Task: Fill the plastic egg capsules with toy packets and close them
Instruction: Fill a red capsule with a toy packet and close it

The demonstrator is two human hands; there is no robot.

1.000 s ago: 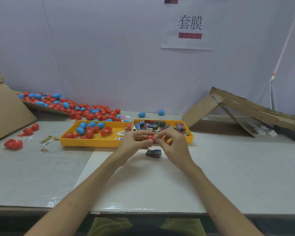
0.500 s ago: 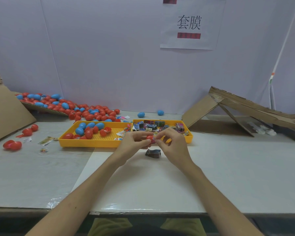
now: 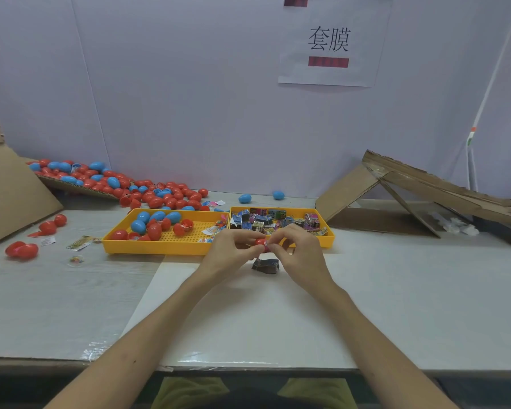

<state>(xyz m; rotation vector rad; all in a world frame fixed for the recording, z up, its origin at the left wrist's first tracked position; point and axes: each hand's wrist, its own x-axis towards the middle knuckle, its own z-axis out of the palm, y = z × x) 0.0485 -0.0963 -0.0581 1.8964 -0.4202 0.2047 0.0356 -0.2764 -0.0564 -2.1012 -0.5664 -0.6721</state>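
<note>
- The left hand (image 3: 233, 249) and right hand (image 3: 298, 252) both pinch one red egg capsule (image 3: 260, 242) at the fingertips, just in front of the packet tray (image 3: 329, 236).
- The capsule looks light, stiff and smooth, so likely slippery. It is best held by each half's rounded end and squeezed toward the seam.
- A dark toy packet (image 3: 266, 265) lies in front of the tray, near the hands. I judge it soft and crushable.
- The wall sign (image 3: 329, 39) above the tray reads "套膜". The packet print is too small to read.

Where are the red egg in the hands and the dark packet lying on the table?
red egg (image 3: 260, 241), head view, its visible red side.
dark packet (image 3: 266, 265), head view, its middle.
</note>
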